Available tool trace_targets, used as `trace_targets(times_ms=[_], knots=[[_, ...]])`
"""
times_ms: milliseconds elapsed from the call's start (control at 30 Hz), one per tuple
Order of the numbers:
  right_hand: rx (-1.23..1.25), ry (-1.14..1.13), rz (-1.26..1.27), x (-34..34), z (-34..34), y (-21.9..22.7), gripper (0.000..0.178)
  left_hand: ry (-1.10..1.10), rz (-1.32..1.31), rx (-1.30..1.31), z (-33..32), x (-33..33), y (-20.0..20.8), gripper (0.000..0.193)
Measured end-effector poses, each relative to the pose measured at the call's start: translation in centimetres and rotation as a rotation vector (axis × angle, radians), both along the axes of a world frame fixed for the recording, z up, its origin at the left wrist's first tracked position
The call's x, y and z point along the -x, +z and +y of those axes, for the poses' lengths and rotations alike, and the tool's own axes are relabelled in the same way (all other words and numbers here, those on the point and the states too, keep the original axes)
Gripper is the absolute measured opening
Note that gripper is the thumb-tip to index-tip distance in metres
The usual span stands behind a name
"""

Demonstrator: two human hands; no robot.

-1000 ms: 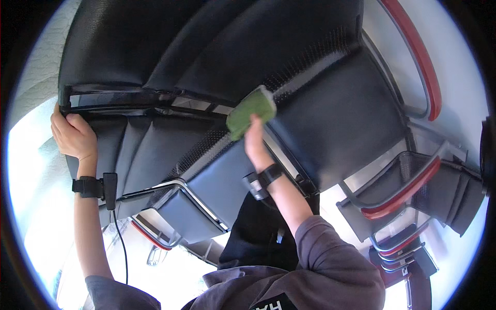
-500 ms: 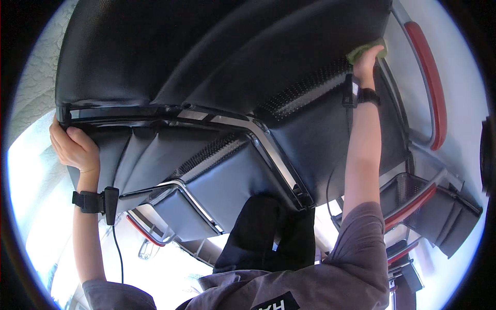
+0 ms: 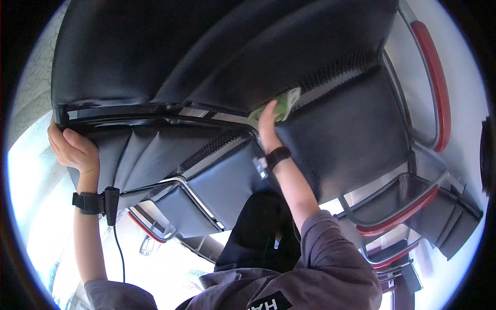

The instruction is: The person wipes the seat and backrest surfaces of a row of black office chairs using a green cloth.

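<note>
Looks like a public waiting area, judging by black padded seats (image 3: pixel 346 124) linked side by side and crossed by perforated strips (image 3: pixel 338 72), metal-framed red armrests (image 3: pixel 437 88), and similar seating (image 3: pixel 449 222) farther off to the right.

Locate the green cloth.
In the head view, the green cloth is just right of centre, in the right hand, beside the perforated strip of the black seat.

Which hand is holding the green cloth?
The right hand: the green cloth shows beyond its thumb, whereas the left hand grasps the black seating's outer edge.
</note>
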State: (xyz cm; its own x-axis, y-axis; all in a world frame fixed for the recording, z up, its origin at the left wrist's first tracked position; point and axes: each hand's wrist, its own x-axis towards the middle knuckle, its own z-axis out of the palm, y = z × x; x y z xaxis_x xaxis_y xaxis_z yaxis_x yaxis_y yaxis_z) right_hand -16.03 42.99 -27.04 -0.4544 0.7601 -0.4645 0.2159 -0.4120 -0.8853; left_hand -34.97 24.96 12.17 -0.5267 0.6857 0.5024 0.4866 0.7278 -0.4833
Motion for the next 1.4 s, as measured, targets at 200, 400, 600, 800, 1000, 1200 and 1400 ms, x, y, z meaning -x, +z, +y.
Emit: trace_targets(times_ms=[200, 400, 600, 800, 1000, 1200, 1400], knots=[[-0.010, 0.019, 0.043, -1.4, -2.0, -2.1, 0.068, 0.009, 0.008, 0.009, 0.4, 0.2, -0.3, 0.041], [0.112, -0.063, -0.049, 2.1, 14.8, -3.8, 0.072, 0.029, -0.036, -0.042, 0.4, 0.1, -0.5, 0.042], [0.278, -0.029, -0.088, 3.6, 30.0, -3.9, 0.081, 0.009, -0.029, -0.005, -0.4, 0.2, -0.3, 0.042], [-0.096, -0.028, -0.116, 3.1, 24.4, -4.7, 0.060, 0.032, -0.022, -0.014, -0.5, -0.2, 0.6, 0.041], [-0.205, 0.145, -0.013, -1.5, 7.7, -1.2, 0.056, 0.008, -0.029, -0.009, 0.9, -0.1, -0.4, 0.037], [1.130, 0.230, 0.118, -8.9, -1.2, 8.1, 0.037, 0.038, -0.043, -0.083, 1.1, -0.4, -0.1, 0.032], [1.178, 0.277, -0.019, -11.9, 2.4, 19.2, 0.042, 0.150, -0.141, -0.115, 0.5, -0.6, -0.6, 0.031]])
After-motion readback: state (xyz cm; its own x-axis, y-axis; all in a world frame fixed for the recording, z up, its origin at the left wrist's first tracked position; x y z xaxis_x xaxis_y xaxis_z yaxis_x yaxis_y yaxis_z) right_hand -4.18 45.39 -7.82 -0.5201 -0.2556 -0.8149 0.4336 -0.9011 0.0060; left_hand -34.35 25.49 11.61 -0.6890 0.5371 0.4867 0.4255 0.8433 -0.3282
